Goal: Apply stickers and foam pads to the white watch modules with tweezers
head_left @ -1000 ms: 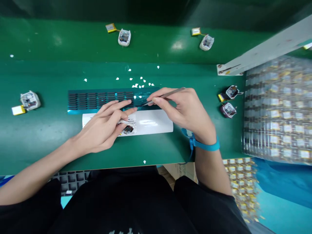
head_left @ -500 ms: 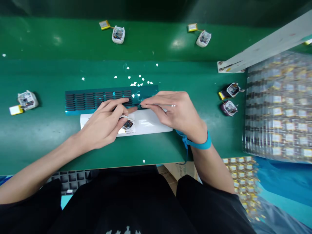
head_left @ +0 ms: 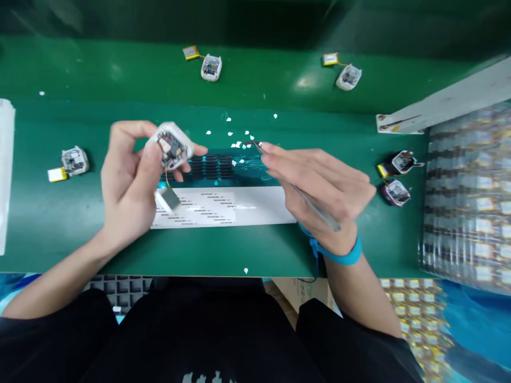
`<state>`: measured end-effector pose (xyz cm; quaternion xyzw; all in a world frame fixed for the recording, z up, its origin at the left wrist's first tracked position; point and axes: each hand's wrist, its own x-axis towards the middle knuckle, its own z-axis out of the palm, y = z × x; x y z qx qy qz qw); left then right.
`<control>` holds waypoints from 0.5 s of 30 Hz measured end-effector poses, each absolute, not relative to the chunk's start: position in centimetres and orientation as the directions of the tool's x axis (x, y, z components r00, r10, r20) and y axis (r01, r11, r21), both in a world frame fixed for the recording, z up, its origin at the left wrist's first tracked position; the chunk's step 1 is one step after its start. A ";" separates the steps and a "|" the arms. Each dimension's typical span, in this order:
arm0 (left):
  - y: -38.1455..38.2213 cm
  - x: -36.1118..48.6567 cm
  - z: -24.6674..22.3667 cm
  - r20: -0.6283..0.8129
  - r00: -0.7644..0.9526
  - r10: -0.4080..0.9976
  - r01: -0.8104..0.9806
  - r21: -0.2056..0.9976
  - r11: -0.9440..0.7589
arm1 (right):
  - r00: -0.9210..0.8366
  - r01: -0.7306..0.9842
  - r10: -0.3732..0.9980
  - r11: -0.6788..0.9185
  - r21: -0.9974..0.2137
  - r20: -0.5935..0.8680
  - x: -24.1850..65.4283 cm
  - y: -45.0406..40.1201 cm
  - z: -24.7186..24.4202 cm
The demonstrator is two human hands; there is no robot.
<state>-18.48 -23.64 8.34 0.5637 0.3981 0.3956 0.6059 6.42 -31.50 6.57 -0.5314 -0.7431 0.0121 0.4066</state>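
My left hand (head_left: 128, 178) is closed on a small white device housing (head_left: 174, 147), tilted so its circuit board faces up. A battery (head_left: 170, 198) hangs from it by a thin yellow wire, over the white printed sheet (head_left: 261, 205). My right hand (head_left: 325, 183) grips metal tweezers (head_left: 313, 206), their tips pointing left. A small dark strip (head_left: 249, 142) shows at the tweezer tips. Below the tips lies a teal backing sheet (head_left: 259, 170) with rows of black strips (head_left: 213, 166), partly hidden by my left hand.
Several white bits (head_left: 238, 144) are scattered on the green bench. Other housings with batteries lie at the left (head_left: 75, 160), the back (head_left: 211, 68) and the right (head_left: 403, 162). A white bracket (head_left: 439, 109) and stacked clear trays (head_left: 467, 207) stand at the right.
My left hand has lifted off the sheets and turned, bringing the housing up into view. My right hand has moved slightly right and up, with the tweezers and dark strip now showing.
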 end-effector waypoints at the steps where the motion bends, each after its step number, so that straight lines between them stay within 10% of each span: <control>1: -23.2 -18.5 8.4 -0.101 0.333 0.937 -0.078 0.988 0.134 | -0.126 0.774 0.772 0.469 -0.426 0.623 6.1 -31.7 6.7; 7: -22.2 -18.7 7.9 -0.422 0.523 0.741 -0.081 0.840 0.536 | -0.317 0.725 0.687 0.619 -0.300 0.654 5.1 -32.5 7.1; 15: -23.7 -18.6 7.7 -0.311 0.421 0.852 -0.018 0.936 0.351 | -0.414 0.685 0.703 0.659 -0.312 0.577 4.5 -33.2 7.8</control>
